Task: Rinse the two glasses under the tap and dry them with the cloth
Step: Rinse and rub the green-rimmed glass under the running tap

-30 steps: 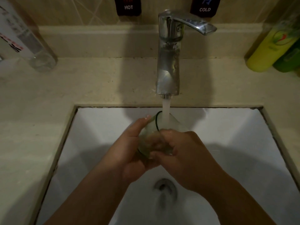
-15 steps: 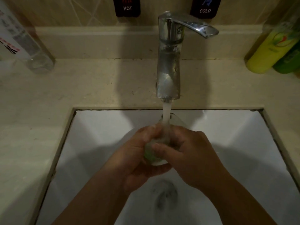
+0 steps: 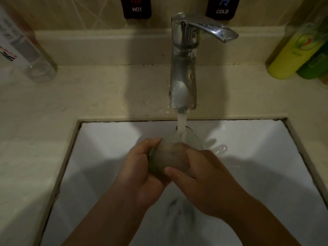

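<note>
Beige stone counter (image 3: 74, 103) surrounds a white rectangular sink (image 3: 266, 174), whose rim runs just in front of the chrome tap (image 3: 183, 73). Water stream (image 3: 182, 125) falls from the spout into one glass (image 3: 170, 157), held tilted over the middle of the basin, mouth toward the tap. Left hand (image 3: 140, 174) wraps the glass from the left side, fingers curled round its lower part; right hand (image 3: 200, 176) clasps it from the right, thumb laid across the near wall. Both hands meet around the glass, well apart from the basin's side walls, with bare white basin to either side. Drain (image 3: 179, 210) lies below the wrists, blurred. Clear bottle (image 3: 26, 50) stands at the counter's far left; yellow bottle (image 3: 294, 52) and green bottle (image 3: 317, 66) stand touching at the far right. Labels HOT (image 3: 137, 9) and COLD (image 3: 222, 11) are fixed to the tiled wall (image 3: 79, 13) behind the tap. Only one glass is visible.
</note>
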